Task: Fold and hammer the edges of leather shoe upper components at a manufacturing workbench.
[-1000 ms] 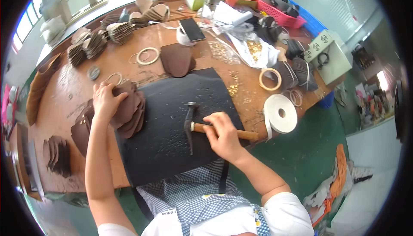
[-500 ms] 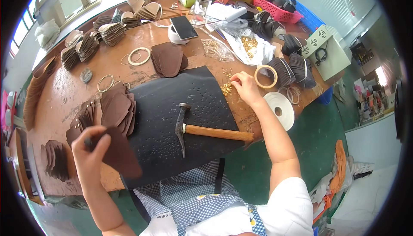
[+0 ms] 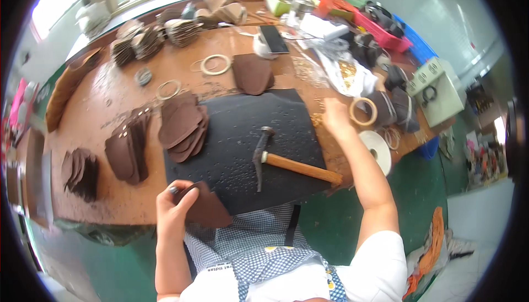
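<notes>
My left hand [image 3: 172,211] pinches a flat brown leather piece [image 3: 212,209] between thumb and fingers, above the near left corner of a pitted black mat [image 3: 234,183]. On one of its fingers is something small and grey. At the mat's right side, my right hand [image 3: 336,117] reaches down to a small pile of gold-coloured metal bits [image 3: 317,118]. Its fingers are smeared, so what they hold is hidden. Between the hands a hammer [image 3: 300,168] lies on the mat, its wooden handle pointing right. A fanned stack of brown leather pieces [image 3: 182,128] overlaps the mat's left edge.
Another brown stack with shiny studs [image 3: 125,153] and a darker stack [image 3: 81,172] lie at left. Beyond the mat are more brown pieces [image 3: 252,74] and a phone [image 3: 273,39]. A tape ring [image 3: 363,111] and white roll [image 3: 380,150] sit beside my right forearm.
My left hand has brought the leather piece rightward and closer to my body. My right hand stays by the gold-coloured bits, now blurred. The whole view has shifted.
</notes>
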Motion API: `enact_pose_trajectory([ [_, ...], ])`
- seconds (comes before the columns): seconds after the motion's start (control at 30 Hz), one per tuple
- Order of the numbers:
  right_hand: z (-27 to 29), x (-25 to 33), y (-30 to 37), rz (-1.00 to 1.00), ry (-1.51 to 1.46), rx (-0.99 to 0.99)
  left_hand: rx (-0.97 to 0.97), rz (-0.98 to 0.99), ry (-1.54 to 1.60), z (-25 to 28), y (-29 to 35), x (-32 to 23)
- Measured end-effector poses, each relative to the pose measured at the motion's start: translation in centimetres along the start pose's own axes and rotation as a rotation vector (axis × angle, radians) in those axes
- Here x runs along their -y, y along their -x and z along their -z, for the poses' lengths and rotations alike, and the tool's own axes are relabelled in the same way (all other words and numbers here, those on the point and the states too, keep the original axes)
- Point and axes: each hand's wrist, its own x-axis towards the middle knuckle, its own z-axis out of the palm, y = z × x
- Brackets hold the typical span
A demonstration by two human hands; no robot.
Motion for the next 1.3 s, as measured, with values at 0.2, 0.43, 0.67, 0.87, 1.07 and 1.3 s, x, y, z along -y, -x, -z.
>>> enact_pose_trajectory([
  [0.2, 5.6, 4.7, 2.9, -0.472, -1.041, -0.055, 0.039, 0.033, 0.017, -1.1, -0.8, 0.6],
  [0.43, 8.0, 21.3, 6.4, -0.276, -1.6, 0.316, 0.038, 0.044, 0.057, -1.7, -1.2, 1.3],
  [0.67, 7.8, 26.7, 7.5, -0.227, -1.544, 0.413, 0.059, -0.006, 0.028, -1.7, -0.9, 1.7],
  [0.87, 7.2, 27.0, 7.6, 0.11, -1.223, 0.188, 0.093, 0.017, 0.059, -1.5, -1.1, 2.5],
  [1.07, 6.5, 27.5, 7.9, 0.191, -1.136, 0.132, 0.135, 0.016, 0.052, -2.2, -1.0, 2.4],
  [1.3, 6.4, 27.3, 8.0, 0.007, -1.33, 0.276, 0.138, -0.27, -0.271, -2.1, -0.8, 1.7],
])
